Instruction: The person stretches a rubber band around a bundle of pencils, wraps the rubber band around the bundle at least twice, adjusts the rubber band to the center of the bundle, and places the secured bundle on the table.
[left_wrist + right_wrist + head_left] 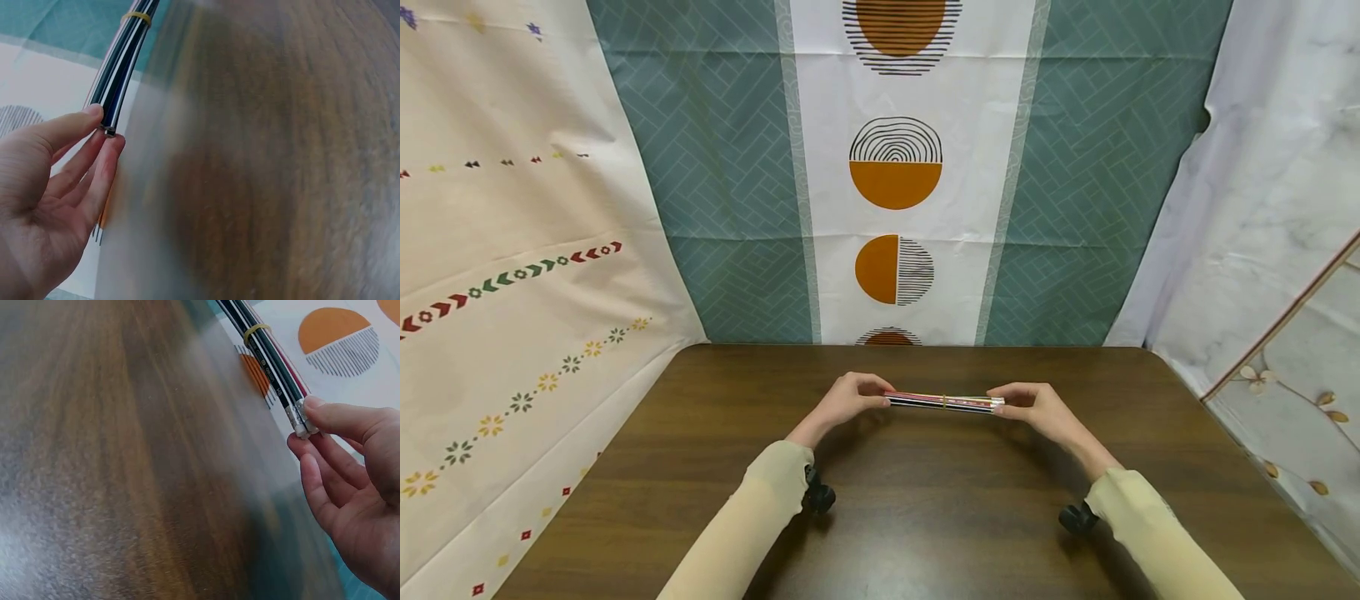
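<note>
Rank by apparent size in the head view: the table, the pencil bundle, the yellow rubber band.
1. Table, largest.
2. Pencil bundle, held between left hand and right hand.
3. Yellow rubber band, smallest.

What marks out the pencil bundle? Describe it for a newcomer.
Above the dark wooden table, before the green and orange hanging cloth, the left hand and right hand pinch the ends of a pencil bundle. A yellow rubber band binds it.

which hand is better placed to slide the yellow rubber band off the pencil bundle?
Likely right. The rubber band sits nearer the right hand, which pinches the bundle at its metal-capped end; the left hand pinches the far end.
</note>
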A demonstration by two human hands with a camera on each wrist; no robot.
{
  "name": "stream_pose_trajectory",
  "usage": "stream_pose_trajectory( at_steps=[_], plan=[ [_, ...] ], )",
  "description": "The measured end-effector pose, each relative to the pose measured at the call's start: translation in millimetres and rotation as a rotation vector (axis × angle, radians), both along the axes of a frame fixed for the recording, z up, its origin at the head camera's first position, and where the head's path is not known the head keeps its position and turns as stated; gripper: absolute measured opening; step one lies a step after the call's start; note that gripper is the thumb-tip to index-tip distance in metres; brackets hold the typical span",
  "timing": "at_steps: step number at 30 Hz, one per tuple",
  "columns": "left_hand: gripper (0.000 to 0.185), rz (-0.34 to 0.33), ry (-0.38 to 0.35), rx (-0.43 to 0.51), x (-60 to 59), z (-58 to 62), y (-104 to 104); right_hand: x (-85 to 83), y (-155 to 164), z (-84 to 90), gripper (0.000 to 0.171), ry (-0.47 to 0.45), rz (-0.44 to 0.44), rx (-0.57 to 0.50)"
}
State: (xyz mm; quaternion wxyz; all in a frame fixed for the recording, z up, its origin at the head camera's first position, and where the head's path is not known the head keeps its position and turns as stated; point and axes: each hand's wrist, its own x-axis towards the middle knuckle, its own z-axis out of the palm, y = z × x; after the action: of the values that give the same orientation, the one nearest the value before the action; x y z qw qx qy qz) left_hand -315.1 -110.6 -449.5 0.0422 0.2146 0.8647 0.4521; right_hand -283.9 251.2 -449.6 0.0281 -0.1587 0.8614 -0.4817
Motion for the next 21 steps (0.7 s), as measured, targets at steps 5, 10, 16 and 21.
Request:
stream_pose_trajectory(
  at_steps=[5,10,16,21],
  plan=[
    [0.017,0.004,0.008,-0.026,-1.6,-7.8,4,-1.3,1,-7.1,0.038,-0.001,-0.002,0.01],
    [0.016,0.01,-0.004,-0.048,-1.9,-15.1,7,0.9,3,-12.7,0.037,0.016,0.004,0.015],
    [0.015,0.006,-0.023,-0.051,-0.6,-17.5,10,1.6,5,-16.0,0.036,0.02,0.004,0.029],
    [0.015,0.006,-0.03,-0.064,-1.2,-17.8,9,0.2,5,-16.5,0.035,0.015,0.003,0.047]
  ],
)
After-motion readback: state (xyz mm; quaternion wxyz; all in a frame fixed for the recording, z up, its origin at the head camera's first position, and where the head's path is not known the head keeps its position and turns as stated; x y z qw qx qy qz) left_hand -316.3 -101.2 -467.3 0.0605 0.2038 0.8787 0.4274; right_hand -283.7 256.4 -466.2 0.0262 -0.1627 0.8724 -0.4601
